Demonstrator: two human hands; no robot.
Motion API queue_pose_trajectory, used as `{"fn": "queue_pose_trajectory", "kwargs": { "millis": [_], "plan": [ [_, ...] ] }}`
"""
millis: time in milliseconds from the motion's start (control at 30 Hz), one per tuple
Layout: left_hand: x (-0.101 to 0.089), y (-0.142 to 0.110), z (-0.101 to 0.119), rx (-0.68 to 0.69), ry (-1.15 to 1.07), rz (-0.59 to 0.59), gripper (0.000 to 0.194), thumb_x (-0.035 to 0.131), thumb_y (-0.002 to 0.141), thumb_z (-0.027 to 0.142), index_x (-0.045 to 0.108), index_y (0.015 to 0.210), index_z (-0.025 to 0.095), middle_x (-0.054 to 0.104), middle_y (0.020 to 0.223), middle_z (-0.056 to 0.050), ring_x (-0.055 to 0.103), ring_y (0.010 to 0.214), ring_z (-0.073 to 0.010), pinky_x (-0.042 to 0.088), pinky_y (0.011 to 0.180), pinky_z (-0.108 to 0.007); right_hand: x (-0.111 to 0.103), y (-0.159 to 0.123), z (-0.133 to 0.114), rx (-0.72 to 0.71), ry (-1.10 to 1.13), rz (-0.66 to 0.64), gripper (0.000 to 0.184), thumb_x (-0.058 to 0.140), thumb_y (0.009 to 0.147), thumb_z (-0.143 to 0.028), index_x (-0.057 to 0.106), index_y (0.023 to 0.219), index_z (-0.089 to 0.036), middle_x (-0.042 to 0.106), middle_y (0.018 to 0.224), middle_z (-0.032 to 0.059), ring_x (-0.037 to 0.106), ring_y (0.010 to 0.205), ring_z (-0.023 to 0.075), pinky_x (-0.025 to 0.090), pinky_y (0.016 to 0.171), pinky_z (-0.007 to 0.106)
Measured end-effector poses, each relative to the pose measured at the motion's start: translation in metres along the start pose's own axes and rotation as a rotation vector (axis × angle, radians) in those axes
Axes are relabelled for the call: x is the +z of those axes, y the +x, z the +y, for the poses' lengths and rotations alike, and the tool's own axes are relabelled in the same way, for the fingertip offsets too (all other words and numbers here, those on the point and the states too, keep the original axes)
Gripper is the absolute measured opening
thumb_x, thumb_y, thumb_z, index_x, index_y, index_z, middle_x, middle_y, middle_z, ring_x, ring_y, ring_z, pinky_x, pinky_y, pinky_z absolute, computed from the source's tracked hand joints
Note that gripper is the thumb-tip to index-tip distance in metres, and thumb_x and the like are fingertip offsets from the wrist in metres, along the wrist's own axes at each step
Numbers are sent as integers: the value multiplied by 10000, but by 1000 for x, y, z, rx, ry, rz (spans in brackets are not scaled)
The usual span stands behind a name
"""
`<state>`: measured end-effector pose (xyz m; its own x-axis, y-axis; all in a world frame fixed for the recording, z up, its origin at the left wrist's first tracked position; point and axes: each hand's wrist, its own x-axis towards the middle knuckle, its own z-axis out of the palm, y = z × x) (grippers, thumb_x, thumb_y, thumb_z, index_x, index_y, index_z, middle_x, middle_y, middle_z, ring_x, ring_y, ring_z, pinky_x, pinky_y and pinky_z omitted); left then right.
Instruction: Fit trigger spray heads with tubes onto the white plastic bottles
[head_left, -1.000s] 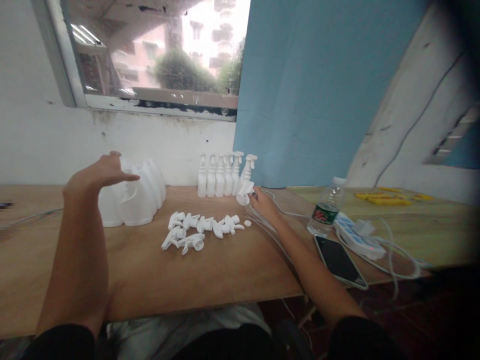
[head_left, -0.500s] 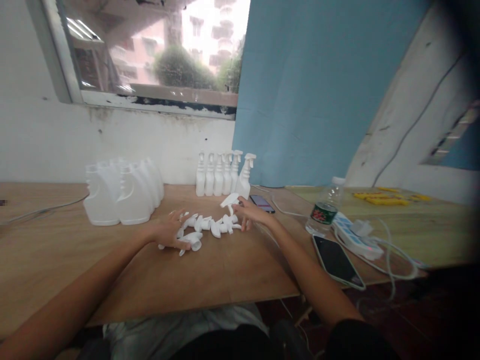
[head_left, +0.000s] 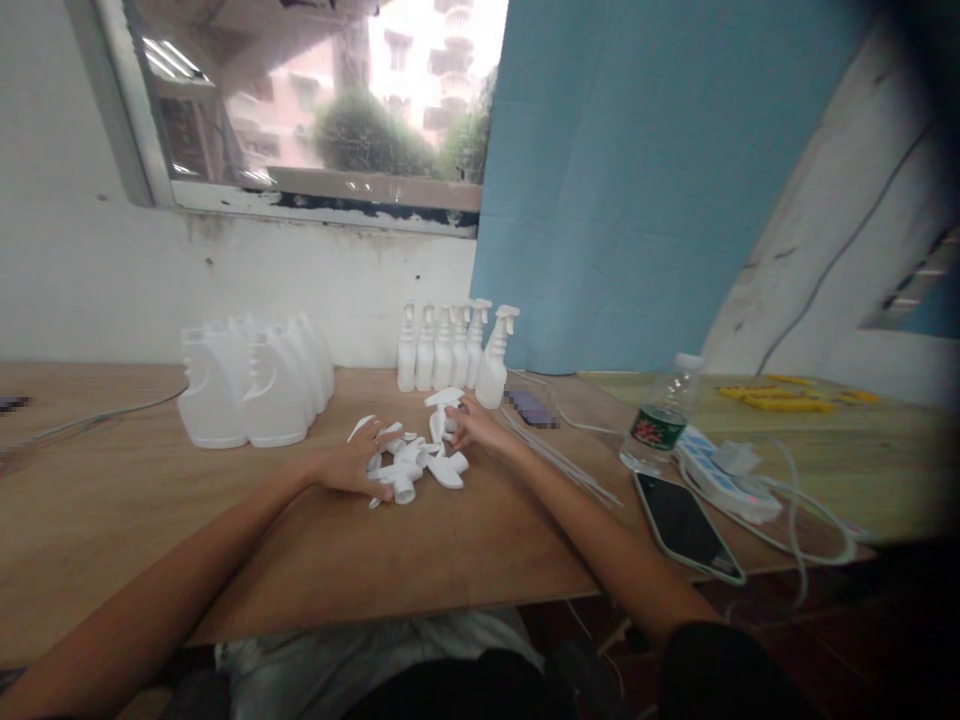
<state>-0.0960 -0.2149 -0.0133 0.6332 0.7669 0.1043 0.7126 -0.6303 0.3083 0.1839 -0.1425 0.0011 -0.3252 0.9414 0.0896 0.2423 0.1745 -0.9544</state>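
Note:
Several loose white trigger sprayer heads (head_left: 409, 460) lie in a heap on the wooden table. My left hand (head_left: 352, 460) curves along the heap's left side, fingers and thumb spread and touching the nearest heads. On the right side of the heap, my right hand (head_left: 476, 425) has its bent fingers on one upright trigger sprayer head (head_left: 442, 402), its nozzle facing left. Part of that grip is hidden. Behind the hands stands a row of white spray bottles (head_left: 444, 360) with sprayers fitted; the rightmost bottle (head_left: 493, 375) is tilted.
White capless jugs (head_left: 274, 405) stand in a group at left. Thin white tubes (head_left: 562, 465) lie right of my right hand, near a blurred phone (head_left: 532, 408). Farther right are a water bottle (head_left: 660, 425), a dark phone (head_left: 686, 525) and a power strip (head_left: 724, 475) with cables.
The sprayer heads were strung out in a loose row and are now bunched closer together. My right hand has moved left with the upright head. The thin tubes show more fully.

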Motion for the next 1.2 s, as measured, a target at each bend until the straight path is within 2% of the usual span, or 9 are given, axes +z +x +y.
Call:
{"fn": "queue_pose_trajectory", "kwargs": {
  "millis": [167,267,433,533,633,833,967,1100,1200],
  "plan": [
    [10,9,-2,-4,-55,206,1010,679,625,680,270,1471,310,137,1569,-85,99,1424,-378,153,1134,-525,3,-4,-7,-125,102,44,310,531,876,-373,443,1134,-227,637,895,29,652,575,126,521,449,217],
    [9,13,-1,-31,-85,358,857,673,676,625,398,1408,274,222,1537,-101,188,1404,-359,181,1127,-522,-4,-13,-14,-241,-121,178,304,484,895,-405,471,1135,-219,648,830,10,625,563,129,499,470,224],
    [-1,12,20,5,-249,659,487,562,836,477,542,1224,183,511,1301,-122,452,1233,-278,328,1061,-437,-2,-33,-25,-650,-676,233,291,533,893,-361,561,1140,-210,663,1054,68,625,937,206,495,808,335],
    [0,10,40,44,-409,669,458,617,812,433,550,1194,188,605,1127,-91,564,1046,-245,424,948,-387,15,-44,-29,-819,-833,126,353,556,892,-319,543,1227,-210,626,1179,102,592,1054,227,470,880,348],
    [8,12,51,39,-623,643,402,666,783,408,586,1105,180,637,1003,-71,594,917,-215,467,841,-334,32,-54,-32,-894,-874,50,401,550,902,-334,514,1287,-228,634,1154,103,603,1024,224,487,832,322],
    [18,22,40,-12,-1279,617,294,683,762,383,586,929,161,650,856,-34,615,766,-166,485,714,-267,28,-66,-46,-940,-577,151,402,445,946,-423,541,1256,-185,641,937,75,600,817,176,483,761,299],
    [10,20,36,-7,-1664,604,236,642,731,324,573,867,144,645,811,-52,629,752,-190,501,697,-296,20,-67,-48,-780,-334,286,465,351,952,-511,649,1039,-164,620,819,56,596,759,168,481,701,284],
    [3,14,38,15,-1821,525,201,574,738,337,549,808,150,619,767,-52,596,631,-163,481,561,-273,23,-64,-43,-488,-77,232,518,351,928,-567,657,854,-156,473,498,-27,457,430,110,381,431,220],
    [1,12,40,-32,-1805,523,248,562,780,403,505,733,166,553,661,-9,515,520,-114,417,467,-226,30,-65,-44,-498,0,121,409,473,893,-526,671,912,-169,591,610,3,550,534,129,451,506,233]
  ]
}}
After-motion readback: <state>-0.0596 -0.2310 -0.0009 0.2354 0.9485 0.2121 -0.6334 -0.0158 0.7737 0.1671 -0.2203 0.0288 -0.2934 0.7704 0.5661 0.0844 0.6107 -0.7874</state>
